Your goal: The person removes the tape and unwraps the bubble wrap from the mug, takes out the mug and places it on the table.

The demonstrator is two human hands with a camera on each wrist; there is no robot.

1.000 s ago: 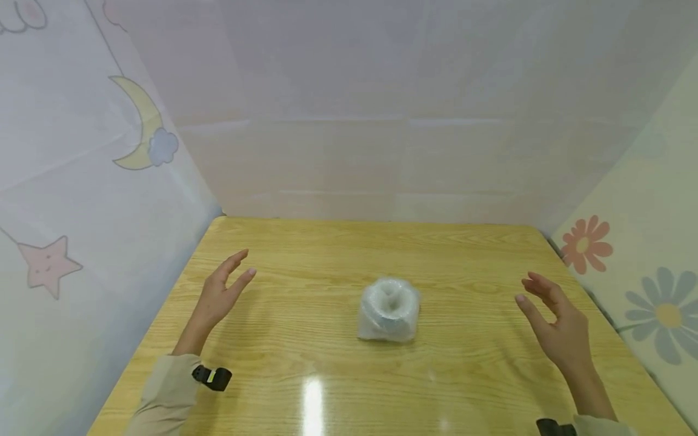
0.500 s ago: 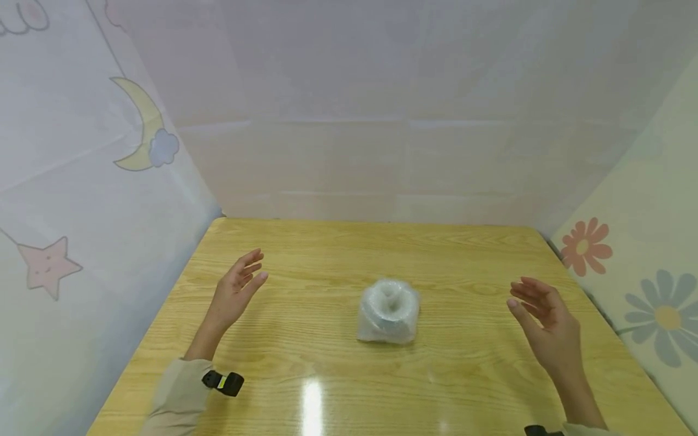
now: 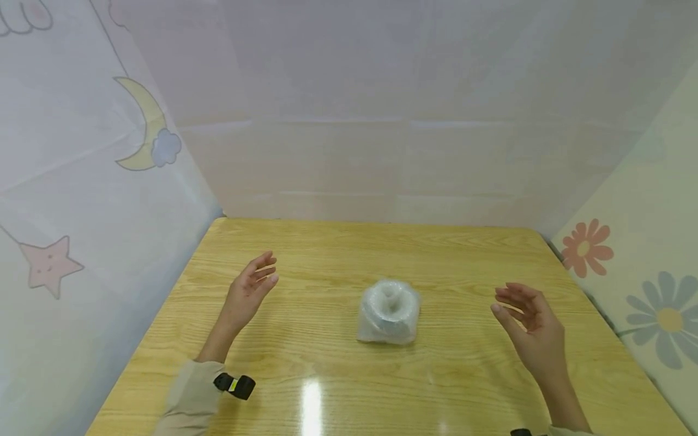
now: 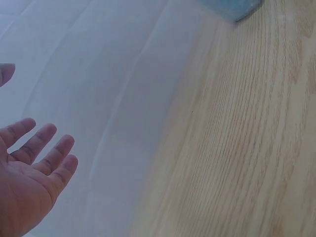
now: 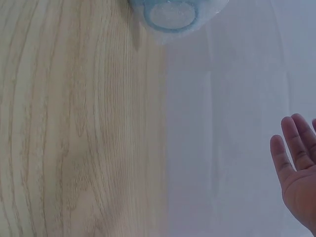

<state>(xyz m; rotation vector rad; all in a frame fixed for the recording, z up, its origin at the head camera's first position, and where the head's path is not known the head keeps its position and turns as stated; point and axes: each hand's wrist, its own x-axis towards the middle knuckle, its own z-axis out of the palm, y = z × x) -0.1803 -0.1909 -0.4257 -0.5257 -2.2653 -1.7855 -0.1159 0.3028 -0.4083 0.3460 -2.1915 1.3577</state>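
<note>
A bundle in clear bubble wrap [image 3: 389, 312] stands near the middle of the wooden table [image 3: 305, 254], with a round hollow in its top. Its lower edge shows at the top of the left wrist view. In the right wrist view the bundle [image 5: 173, 17] looks bluish, with a loop-shaped outline under the wrap; what is inside cannot be made out. To its left my left hand [image 3: 245, 297] hovers over the table, fingers loosely extended and holding nothing. On the other side my right hand [image 3: 537, 333] is also raised, its palm turned inward, apart from the bundle.
Pale printed sheets line the left wall [image 3: 71, 200], the back wall [image 3: 349, 121] and the right wall [image 3: 643, 242], close to the table's edges. A black wrist camera [image 3: 234, 385] is strapped at the left sleeve.
Both hands have moved inward: the left one to the right, the right one to the left and slightly lower. The wrapped bundle has stayed in place.
</note>
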